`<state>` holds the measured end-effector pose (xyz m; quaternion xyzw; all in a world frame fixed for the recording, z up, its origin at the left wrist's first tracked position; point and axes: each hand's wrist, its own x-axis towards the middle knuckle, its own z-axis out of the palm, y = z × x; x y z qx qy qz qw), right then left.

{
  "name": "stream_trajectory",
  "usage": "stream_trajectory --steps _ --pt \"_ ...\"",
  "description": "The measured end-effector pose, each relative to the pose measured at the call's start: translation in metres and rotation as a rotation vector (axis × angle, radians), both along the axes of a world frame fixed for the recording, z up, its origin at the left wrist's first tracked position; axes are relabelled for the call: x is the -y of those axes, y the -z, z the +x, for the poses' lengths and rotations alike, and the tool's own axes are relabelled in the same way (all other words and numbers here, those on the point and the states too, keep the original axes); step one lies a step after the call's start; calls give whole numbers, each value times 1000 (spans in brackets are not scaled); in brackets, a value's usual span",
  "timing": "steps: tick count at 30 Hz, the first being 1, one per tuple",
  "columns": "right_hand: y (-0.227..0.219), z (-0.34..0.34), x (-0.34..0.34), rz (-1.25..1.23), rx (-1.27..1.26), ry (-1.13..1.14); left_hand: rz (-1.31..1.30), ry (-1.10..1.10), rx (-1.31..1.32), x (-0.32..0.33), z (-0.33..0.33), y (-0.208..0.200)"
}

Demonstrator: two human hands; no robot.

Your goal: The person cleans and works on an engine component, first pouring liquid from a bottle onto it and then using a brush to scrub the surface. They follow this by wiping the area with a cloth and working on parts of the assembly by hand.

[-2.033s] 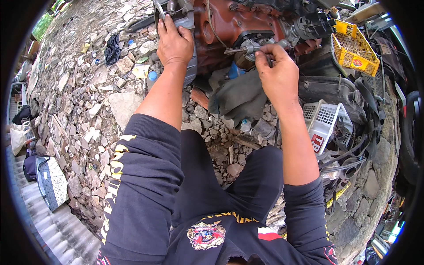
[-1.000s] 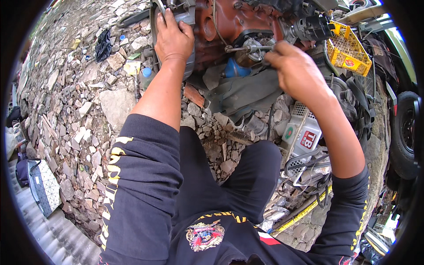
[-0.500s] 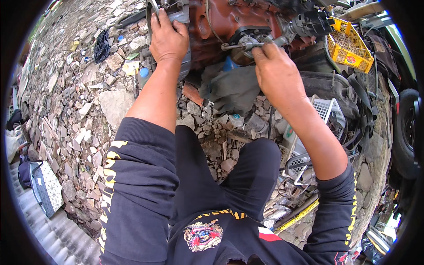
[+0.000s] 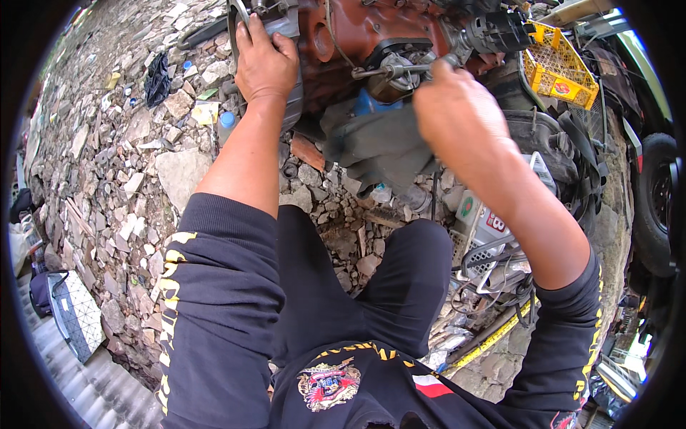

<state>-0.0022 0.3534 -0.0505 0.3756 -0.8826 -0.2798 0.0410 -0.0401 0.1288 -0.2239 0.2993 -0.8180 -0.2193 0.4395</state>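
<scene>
A reddish-brown engine block [image 4: 357, 32] lies in front of me at the top of the view. My left hand [image 4: 266, 68] rests on the grey metal housing at its left end, fingers stretched over the rim and thumb apart. My right hand [image 4: 461, 107], smeared by motion, is closed at the right end of a metal bar-like wrench [image 4: 389, 72]. That tool lies across a round fitting [image 4: 391, 87] on the block's near side; the fingertips are partly hidden. Below hangs a dark grey cloth [image 4: 375, 139], with something blue behind it.
Broken stones cover the ground. A yellow plastic crate [image 4: 561, 68] stands at the far right, near a black cylindrical part [image 4: 498, 36]. White baskets and a plastic bottle [image 4: 493, 225] lie beside my right forearm. A tyre [image 4: 654, 204] stands at the right edge.
My right hand has shifted slightly right along the wrench, its elbow swinging outward. My left hand keeps its place on the housing. The whole view has moved a little.
</scene>
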Motion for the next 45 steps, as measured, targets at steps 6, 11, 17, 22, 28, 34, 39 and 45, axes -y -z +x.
stream_trajectory --steps 6,11,17,22,28,34,39,45 --pt "23 -9 -28 -804 71 -104 30 15 -21 -5 -4 1" --pt "57 -19 -24 -982 29 -199 59 23 8 -7 -1 -3" --pt "65 -30 -34 -963 47 -421 57 7 36 -4 2 -3" --pt "67 -41 -39 -917 24 -558 71 7 33 -11 -2 -4" --pt "69 -33 -28 -831 11 -523 34 16 19 -4 -1 -2" --pt "66 -25 -38 -946 63 -463 14 -14 57 -5 0 -5" --pt "79 -28 -17 -1027 -1 -502 -11 -22 28 -5 -4 -1" --pt "85 -25 -33 -1032 -32 -427 -45 -21 -9 -3 -4 3"
